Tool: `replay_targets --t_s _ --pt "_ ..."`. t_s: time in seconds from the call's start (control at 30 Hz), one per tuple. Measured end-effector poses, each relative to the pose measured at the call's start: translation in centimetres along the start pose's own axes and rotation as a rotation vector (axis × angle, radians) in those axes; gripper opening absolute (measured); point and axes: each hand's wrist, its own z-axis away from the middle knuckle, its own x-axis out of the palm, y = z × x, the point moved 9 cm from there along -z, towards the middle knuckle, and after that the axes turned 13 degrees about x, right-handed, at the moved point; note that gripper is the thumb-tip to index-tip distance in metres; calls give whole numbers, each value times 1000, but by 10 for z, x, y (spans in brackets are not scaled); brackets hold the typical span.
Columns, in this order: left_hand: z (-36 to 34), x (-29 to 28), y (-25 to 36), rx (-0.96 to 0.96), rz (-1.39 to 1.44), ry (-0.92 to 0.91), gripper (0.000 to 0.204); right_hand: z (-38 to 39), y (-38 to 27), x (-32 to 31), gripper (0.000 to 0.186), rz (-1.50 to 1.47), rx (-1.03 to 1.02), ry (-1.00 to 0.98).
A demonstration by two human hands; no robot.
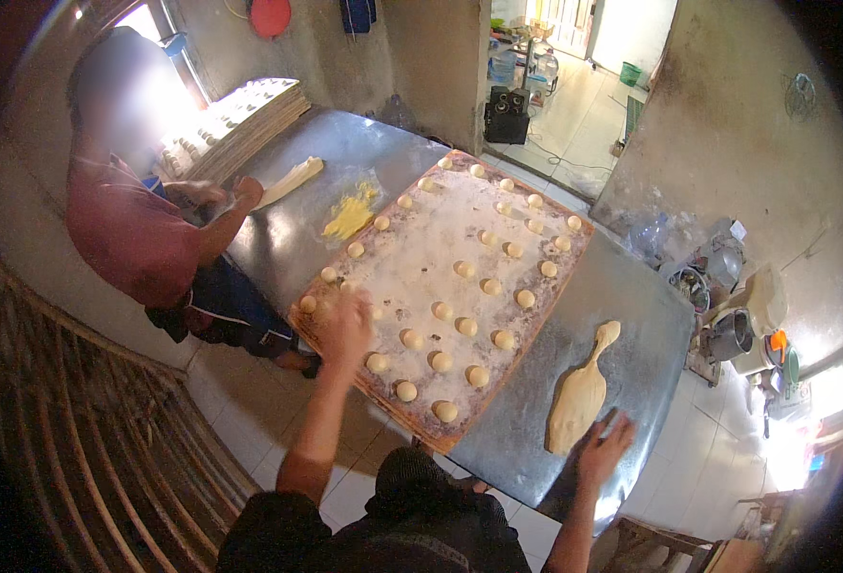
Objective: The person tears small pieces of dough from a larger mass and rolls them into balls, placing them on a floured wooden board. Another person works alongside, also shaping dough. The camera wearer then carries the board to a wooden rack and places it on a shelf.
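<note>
My left hand point(345, 327) hovers over or touches the near-left part of a floured wooden board point(412, 258). Motion blurs its fingers, and whether it holds anything is hidden. Rows of small round dough balls line both long sides of the board; one dough ball point(376, 363) sits just below that hand. My right hand point(609, 447) has its fingers stretched out at the metal tabletop point(622, 306), holding nothing. Just left of it lies a long dough piece point(579, 396), wide at the near end and narrowing to a small knob at the far end.
Across the left side, a person point(135, 220) handles a dough strip point(293, 181). A yellow smear point(351, 214) marks the metal beside the board. Stacked boards point(250, 129) with dough pieces stand at the far left. Pots point(730, 334) and containers crowd the right wall; slatted wood point(87, 430) borders the lower left.
</note>
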Motion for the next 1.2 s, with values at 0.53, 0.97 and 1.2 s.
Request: replay_targets --t_s 0.53,0.97,1.2 --pt "-56 44 -90 -4 -200 -281 34 16 49 7 52 120 -134 76" --pt "-72 99 -4 181 -14 -529 43 -25 12 -29 62 -81 71 311" --pt "-71 76 1 241 61 -530 60 15 54 12 48 34 -87 60"
